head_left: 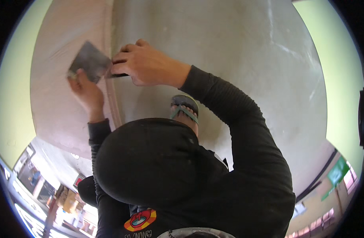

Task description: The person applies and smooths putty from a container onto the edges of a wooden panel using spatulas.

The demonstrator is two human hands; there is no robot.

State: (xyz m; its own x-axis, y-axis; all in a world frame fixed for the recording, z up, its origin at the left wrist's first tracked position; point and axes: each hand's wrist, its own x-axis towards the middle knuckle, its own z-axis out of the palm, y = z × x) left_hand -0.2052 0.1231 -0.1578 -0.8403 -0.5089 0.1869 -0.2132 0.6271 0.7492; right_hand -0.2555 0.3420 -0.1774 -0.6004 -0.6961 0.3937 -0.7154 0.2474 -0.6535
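My left hand (88, 95) is closed on a dark grey, square, flat plate (91, 59), with the thumb lying over its lower edge. The plate is tilted and blurred by motion, so its material cannot be told. Right beside its right corner, my right hand (144, 65) is closed with the fingers curled. A thin dark edge (119, 75) shows under those fingers; the rest of what they grip is hidden. Both hands are over the seam between a pinkish panel (67, 115) and a grey surface (229, 43).
A raised pinkish strip (113, 105) runs along the seam. My sandalled foot (184, 111) rests on the grey surface, below my right hand. Pale green walls (342, 79) rise at both sides. Cardboard boxes (71, 201) stand at the lower left, and a green sheet (337, 172) hangs at the lower right.
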